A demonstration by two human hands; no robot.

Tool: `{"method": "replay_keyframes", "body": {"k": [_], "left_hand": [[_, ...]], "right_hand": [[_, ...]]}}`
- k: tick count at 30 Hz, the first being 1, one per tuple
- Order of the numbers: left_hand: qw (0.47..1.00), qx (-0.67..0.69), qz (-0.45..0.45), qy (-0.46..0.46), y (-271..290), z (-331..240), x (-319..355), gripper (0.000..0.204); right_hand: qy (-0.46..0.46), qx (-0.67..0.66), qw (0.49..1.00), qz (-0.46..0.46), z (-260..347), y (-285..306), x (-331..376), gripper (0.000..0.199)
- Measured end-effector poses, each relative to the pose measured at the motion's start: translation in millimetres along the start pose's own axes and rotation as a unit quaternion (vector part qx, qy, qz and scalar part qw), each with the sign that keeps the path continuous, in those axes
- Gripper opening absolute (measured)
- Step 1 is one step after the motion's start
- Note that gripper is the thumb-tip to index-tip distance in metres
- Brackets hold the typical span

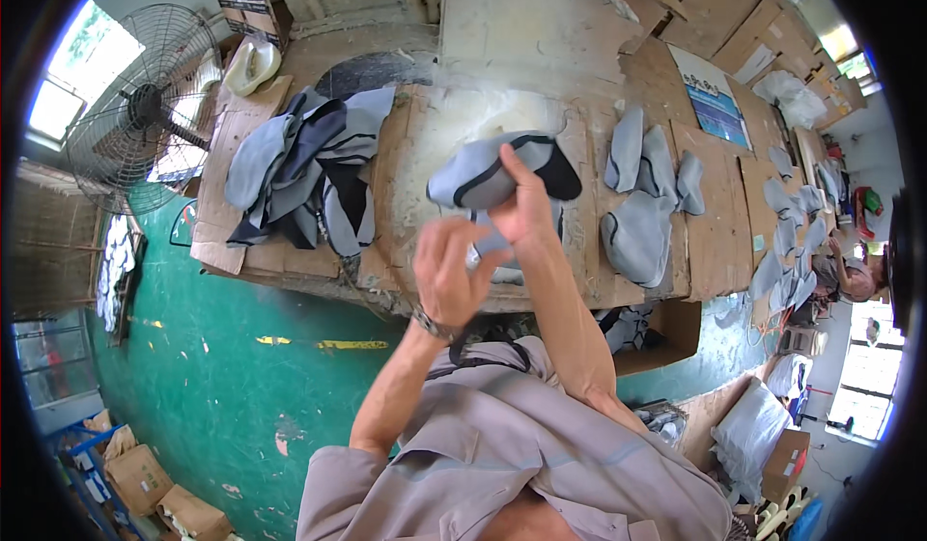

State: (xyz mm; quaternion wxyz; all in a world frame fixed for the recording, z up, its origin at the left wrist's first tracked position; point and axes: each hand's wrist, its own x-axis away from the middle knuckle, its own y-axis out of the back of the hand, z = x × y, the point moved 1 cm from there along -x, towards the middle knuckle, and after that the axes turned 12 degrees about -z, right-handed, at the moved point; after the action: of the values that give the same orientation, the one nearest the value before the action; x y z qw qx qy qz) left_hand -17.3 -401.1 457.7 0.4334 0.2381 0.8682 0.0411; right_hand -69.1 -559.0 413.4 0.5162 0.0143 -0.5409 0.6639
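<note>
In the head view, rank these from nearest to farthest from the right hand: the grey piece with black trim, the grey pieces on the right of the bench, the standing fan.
1. Grey piece with black trim: held in the right hand.
2. Grey pieces: on the bench, to the right.
3. Standing fan: far left, beyond the bench end.

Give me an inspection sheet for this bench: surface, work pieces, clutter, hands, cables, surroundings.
Surface: workbench covered in worn cardboard sheets.
Job's things: grey fabric piece with black trim, held up above the bench.
Clutter: pile of grey and black pieces on the left; grey pieces on the right.
Grippers: right hand grips the piece; left hand is just below it, contact unclear.
Cables: nothing seen.
Surroundings: standing fan, green floor, cardboard boxes, another person at far right.
</note>
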Motion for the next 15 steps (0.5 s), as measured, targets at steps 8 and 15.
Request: {"method": "replay_keyframes", "body": {"k": [8,15], "left_hand": [[0.416,0.694,0.042,0.586,-77.8,53.1,36.7,0.069],[0.401,0.675,-0.063,0.616,-76.7,86.6,65.4,0.067]], "right_hand": [[0.027,-0.019,0.996,0.080,56.7,7.6,33.0,0.025],[0.088,0.138,0.986,-0.033,64.0,133.1,26.6,0.036]]}}
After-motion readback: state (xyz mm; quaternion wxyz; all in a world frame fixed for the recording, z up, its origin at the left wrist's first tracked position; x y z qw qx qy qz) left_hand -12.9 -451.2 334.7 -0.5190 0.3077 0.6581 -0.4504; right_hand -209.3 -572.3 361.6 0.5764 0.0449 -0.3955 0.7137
